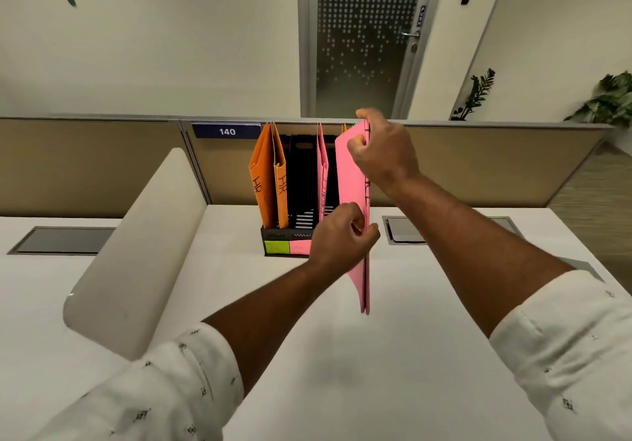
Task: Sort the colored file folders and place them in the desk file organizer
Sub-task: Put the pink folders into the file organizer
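A black desk file organizer stands at the back of the white desk. Two orange folders marked HR stand upright in its left slot. One pink folder stands in a slot further right. I hold another pink folder upright and edge-on in front of the organizer's right side. My right hand grips its top edge. My left hand pinches its near edge lower down. Green and pink labels are stuck on the organizer's front.
A rounded white divider panel slants across the desk on the left. Grey cable hatches sit in the desk on both sides. A tan partition with a 140 sign runs behind the organizer. Plants stand at the far right.
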### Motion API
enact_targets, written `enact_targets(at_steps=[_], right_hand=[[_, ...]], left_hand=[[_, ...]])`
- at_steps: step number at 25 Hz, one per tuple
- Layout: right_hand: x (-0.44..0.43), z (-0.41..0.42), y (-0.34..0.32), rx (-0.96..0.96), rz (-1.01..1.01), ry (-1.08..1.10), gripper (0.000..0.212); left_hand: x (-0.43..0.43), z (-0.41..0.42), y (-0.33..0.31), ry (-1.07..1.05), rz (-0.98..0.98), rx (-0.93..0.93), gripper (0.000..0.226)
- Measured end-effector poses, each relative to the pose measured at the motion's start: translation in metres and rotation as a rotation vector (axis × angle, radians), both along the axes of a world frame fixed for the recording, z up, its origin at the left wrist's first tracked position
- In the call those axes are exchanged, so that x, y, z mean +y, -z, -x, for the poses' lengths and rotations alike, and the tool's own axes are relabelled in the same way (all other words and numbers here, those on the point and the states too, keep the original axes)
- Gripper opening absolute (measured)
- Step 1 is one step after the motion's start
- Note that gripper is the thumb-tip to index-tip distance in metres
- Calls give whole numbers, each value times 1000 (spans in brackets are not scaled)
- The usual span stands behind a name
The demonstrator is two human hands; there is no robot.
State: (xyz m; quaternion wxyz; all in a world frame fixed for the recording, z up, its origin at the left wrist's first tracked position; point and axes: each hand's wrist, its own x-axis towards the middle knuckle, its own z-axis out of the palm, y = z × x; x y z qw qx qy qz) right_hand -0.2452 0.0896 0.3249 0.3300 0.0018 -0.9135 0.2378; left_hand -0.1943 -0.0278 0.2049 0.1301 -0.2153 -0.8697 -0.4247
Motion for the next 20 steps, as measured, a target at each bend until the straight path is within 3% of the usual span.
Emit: enact_targets(at_steps=[11, 17, 20], right_hand=[[15, 63, -22, 170, 28, -44, 49], [13, 92, 12, 199, -38, -49, 48], [12, 102, 35, 167, -98, -31, 45]], left_hand=[[6, 100, -19, -14, -30, -66, 39], [2, 172, -10, -54, 312, -42, 93], [-1, 197, -2, -87, 395, -65, 109]])
